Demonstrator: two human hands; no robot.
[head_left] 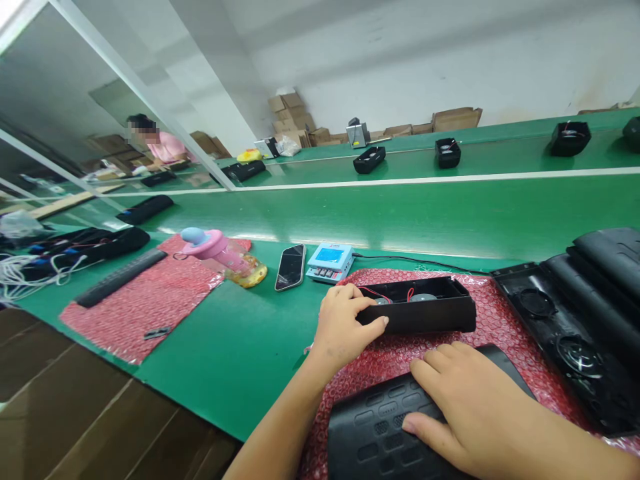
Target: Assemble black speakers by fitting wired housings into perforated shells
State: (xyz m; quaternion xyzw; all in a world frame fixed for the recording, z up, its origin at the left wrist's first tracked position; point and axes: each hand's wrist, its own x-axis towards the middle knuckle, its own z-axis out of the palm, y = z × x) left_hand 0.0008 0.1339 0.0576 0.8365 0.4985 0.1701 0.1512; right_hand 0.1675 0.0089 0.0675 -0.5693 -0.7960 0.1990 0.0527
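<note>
Black housing (425,316) sits open-topped on red bubble wrap (500,337) over the desk (250,347): drivers (424,298) and red wires (409,294) in, not closed. Grilled panel (367,433) lies separate, nearer the camera. Housing long, boxy, dark. Left hand (346,323) grips its left end, thumb against near wall; right hand (457,393) half-spread over panel, grip unclear.

No legible text. Small print (341,247) on blue meter (327,263): too small. Yellow label (356,143), far grey box (361,133): unreadable.

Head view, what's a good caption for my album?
Left fingers hold an open black case, right fingers touch a patterned panel, atop red bubble wrap.
</note>
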